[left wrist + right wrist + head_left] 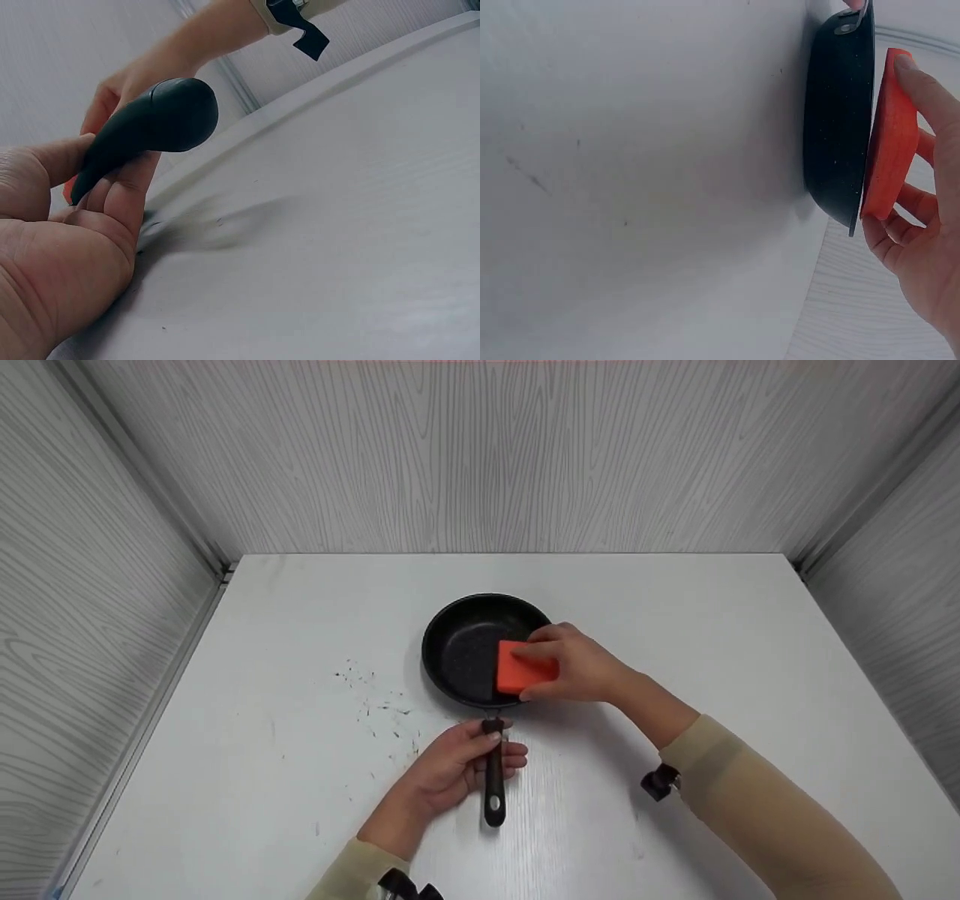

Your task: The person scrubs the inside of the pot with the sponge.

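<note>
A black frying pan [465, 656] stands at the middle of the white table, its handle [494, 787] pointing toward me. My left hand [450, 765] holds that handle near the pan, thumb on top and fingers beneath; the left wrist view shows the handle's rounded end [184, 116]. With thumb and fingers my right hand [581, 664] grips an orange-red sponge [517, 669] at the right side of the pan. In the right wrist view the sponge [892, 142] is at the pan's rim, and part of it is hidden by the hand.
Small dark crumbs [384, 707] lie scattered on the white table [300, 607] left of the pan. Grey wood-grain panels [510, 457] rise at the back and both sides. Dark straps with clips [660, 781] sit at the sleeves.
</note>
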Demonstrator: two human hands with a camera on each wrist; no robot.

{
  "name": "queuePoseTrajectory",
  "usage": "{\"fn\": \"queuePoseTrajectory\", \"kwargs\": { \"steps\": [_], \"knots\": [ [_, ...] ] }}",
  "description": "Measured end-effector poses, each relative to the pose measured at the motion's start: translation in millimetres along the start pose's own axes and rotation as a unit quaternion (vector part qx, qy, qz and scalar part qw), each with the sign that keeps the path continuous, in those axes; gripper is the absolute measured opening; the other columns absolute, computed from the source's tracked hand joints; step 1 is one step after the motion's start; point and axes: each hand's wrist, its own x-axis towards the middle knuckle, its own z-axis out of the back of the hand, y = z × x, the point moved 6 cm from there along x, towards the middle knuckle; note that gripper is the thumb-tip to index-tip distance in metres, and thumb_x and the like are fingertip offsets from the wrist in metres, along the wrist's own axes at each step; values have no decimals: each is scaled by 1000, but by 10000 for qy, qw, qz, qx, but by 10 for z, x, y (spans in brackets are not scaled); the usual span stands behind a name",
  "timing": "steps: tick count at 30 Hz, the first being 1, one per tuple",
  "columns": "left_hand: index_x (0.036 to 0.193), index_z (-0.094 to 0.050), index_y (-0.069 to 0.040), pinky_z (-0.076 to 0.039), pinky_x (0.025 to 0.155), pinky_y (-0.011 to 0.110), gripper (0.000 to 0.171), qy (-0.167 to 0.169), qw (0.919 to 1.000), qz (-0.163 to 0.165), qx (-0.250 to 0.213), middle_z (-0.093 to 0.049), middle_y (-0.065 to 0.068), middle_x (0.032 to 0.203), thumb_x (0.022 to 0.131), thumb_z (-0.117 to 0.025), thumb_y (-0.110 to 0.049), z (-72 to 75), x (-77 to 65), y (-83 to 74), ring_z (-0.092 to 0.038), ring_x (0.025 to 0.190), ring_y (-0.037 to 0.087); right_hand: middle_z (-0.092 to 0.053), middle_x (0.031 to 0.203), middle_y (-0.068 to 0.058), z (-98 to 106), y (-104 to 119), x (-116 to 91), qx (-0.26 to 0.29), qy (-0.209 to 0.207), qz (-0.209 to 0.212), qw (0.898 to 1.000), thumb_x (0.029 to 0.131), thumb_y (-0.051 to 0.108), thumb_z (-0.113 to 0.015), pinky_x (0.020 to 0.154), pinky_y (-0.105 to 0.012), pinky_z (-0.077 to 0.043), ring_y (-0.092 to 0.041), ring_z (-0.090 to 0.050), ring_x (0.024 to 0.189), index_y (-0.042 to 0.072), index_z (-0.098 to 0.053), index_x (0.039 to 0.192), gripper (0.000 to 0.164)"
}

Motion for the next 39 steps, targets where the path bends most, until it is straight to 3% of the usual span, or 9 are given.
{"fn": "queuePoseTrajectory", "kwargs": {
  "steps": [9, 17, 30, 39],
  "knots": [
    [150, -45, 9, -60, 99, 45, 47, 58, 10000, -21, -10, -72, 28, 121, 108, -59, -8, 0, 2, -3, -76, 106, 32, -56, 149, -16, -45, -11, 0, 174, 260, 198, 9993, 87, 49, -87, 113, -48, -48, -34, -49, 138, 23, -73, 139, 60],
    [150, -45, 9, -60, 100, 46, 48, 104, 9999, -35, 16, -72, 28, 121, 108, -60, -8, -6, 1, -8, -76, 107, 32, -55, 151, -19, -12, 3, -7, 215, 622, 426, 9969, 92, 37, -83, 115, -55, -45, -38, -49, 140, 22, -73, 139, 50],
    [149, -46, 8, -60, 100, 45, 46, 105, 9999, -14, 19, -72, 27, 119, 109, -59, -9, 11, 6, 5, -77, 104, 30, -58, 147, -17, -58, 103, 104, 121, 1222, 10, 9924, 93, 38, -82, 115, -51, -46, -36, -53, 136, 22, -74, 137, 48],
    [148, -46, 8, -62, 96, 43, 43, 105, 9999, 15, 24, -74, 24, 115, 110, -56, -9, 1, 3, -4, -77, 100, 27, -59, 145, -16, -133, 132, 151, 536, 1217, 65, 9911, 93, 39, -81, 116, -52, -44, -35, -53, 137, 22, -75, 136, 46]
  ]
}}
